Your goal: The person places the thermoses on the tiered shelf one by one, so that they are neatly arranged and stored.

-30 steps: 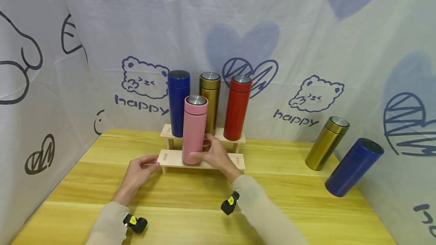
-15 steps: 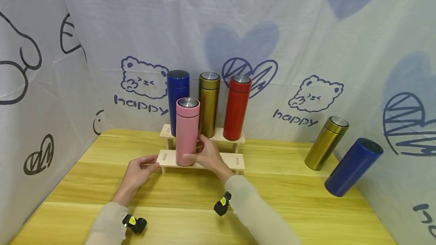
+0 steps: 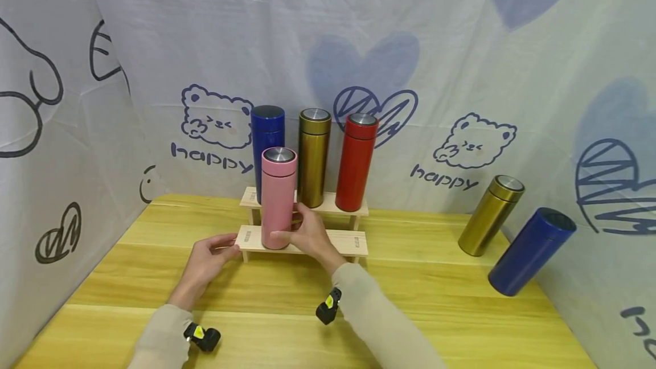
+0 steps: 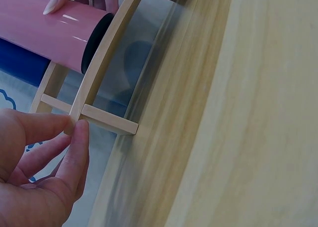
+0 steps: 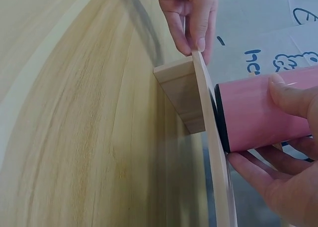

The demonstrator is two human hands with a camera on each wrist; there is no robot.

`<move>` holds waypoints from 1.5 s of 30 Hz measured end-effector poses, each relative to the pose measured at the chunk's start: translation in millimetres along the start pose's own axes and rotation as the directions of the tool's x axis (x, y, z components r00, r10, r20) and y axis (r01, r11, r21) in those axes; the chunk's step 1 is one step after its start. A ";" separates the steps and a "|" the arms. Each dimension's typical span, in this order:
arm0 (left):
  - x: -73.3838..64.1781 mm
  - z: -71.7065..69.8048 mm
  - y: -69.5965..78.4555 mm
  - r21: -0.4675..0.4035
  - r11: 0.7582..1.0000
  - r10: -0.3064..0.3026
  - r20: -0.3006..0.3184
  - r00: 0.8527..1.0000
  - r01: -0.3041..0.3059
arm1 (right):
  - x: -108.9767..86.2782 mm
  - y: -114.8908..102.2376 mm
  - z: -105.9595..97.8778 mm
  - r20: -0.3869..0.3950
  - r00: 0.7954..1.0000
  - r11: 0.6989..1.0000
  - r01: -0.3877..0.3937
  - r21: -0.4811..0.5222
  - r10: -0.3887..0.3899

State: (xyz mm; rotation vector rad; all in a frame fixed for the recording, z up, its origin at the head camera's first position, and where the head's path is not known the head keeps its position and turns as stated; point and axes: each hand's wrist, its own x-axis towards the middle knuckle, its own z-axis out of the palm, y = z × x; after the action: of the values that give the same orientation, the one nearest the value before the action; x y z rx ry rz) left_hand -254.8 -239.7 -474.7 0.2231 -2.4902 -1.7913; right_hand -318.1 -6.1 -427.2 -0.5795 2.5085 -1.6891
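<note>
My right hand (image 3: 309, 238) grips a pink thermos bottle (image 3: 278, 201) low on its body, thumb in front and fingers behind. The bottle stands upright on the left part of the lower step of a two-step wooden stand (image 3: 348, 241). In the right wrist view, its black base (image 5: 223, 118) is right at the board. Thumb and fingers of my left hand (image 3: 204, 263) pinch the left end of that lower step, also plain in the left wrist view. Behind, on the upper step, stand a blue bottle (image 3: 267, 130), partly hidden, a gold bottle (image 3: 313, 158) and a red bottle (image 3: 357, 164).
A second gold bottle (image 3: 491, 215) and a second blue bottle (image 3: 532, 251) stand on the wooden table (image 3: 435, 300) at the right. A printed cloth (image 3: 461, 61) hangs close behind the table and along its sides.
My right hand has moved the pink bottle leftward along the lower step, uncovering the gold bottle behind and covering more of the blue one. The left hand stays at the step's end.
</note>
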 end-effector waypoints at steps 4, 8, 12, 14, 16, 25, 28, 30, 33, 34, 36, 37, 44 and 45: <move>0.3 0.1 -0.6 0.002 1.000 0.000 -0.004 1.000 0.000 | 0.6 -1.4 2.9 -0.001 1.000 1.000 -0.007 -0.003 0.007; 0.0 0.0 -0.7 -0.001 1.000 -0.003 -0.004 1.000 0.003 | 1.6 -1.3 6.1 -0.002 1.000 1.000 0.003 -0.004 -0.003; -0.7 -0.2 -0.3 0.004 1.000 -0.004 -0.003 1.000 0.004 | 2.3 -0.7 8.8 -0.007 1.000 1.000 0.027 -0.001 -0.027; -0.7 -0.2 -0.3 0.005 1.000 -0.004 -0.003 1.000 0.004 | 2.3 -1.0 9.9 -0.010 0.999 0.999 0.037 0.005 -0.036; -0.5 -0.2 -0.3 0.005 1.000 -0.003 -0.002 1.000 0.003 | 2.1 -1.8 11.1 -0.011 0.999 0.999 0.039 0.008 -0.039; -0.7 -0.4 0.3 -0.002 1.000 0.002 0.003 1.000 -0.002 | 1.9 -3.8 16.5 -0.015 0.999 1.000 0.028 0.007 -0.028; -1.1 -0.7 1.0 -0.006 1.000 0.000 0.006 1.000 0.000 | 1.8 -4.3 17.9 -0.018 1.000 1.000 0.024 0.008 -0.024; -1.2 -0.9 1.5 -0.008 1.000 -0.003 0.007 1.000 0.003 | 2.0 -4.8 18.6 -0.022 1.000 1.000 0.021 0.007 -0.021; -1.2 -1.3 2.0 -0.006 1.000 0.000 0.006 1.000 0.000 | 2.3 -5.6 19.4 -0.028 1.000 1.000 0.014 -0.002 -0.014; -1.1 -1.4 1.9 -0.006 1.000 0.000 0.006 1.000 0.000 | 2.4 -5.9 19.7 -0.029 1.000 1.000 0.011 -0.004 -0.011; -1.0 -1.3 1.8 -0.005 1.000 0.003 0.006 1.000 -0.003 | 2.3 -6.5 20.3 -0.030 1.000 1.000 0.003 -0.008 -0.003; -1.1 -1.3 1.9 -0.005 1.000 0.004 0.007 1.000 -0.004 | 2.3 -6.8 20.7 -0.030 1.000 1.000 -0.002 -0.009 0.002; -1.0 -0.6 0.9 -0.005 1.000 0.004 0.010 1.000 -0.004 | 2.4 -7.5 23.3 -0.034 0.999 1.000 -0.012 -0.003 0.012; -1.1 -0.5 0.9 -0.005 1.000 0.004 0.009 1.000 -0.004 | 2.5 -7.4 23.6 -0.035 0.999 1.000 -0.013 -0.004 0.013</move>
State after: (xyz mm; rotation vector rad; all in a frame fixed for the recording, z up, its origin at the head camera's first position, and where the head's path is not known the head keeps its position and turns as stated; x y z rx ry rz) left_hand -253.7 -239.7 -473.6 0.2095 -2.4907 -1.8005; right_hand -312.3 -30.1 -429.5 -0.5372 2.5343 -1.7052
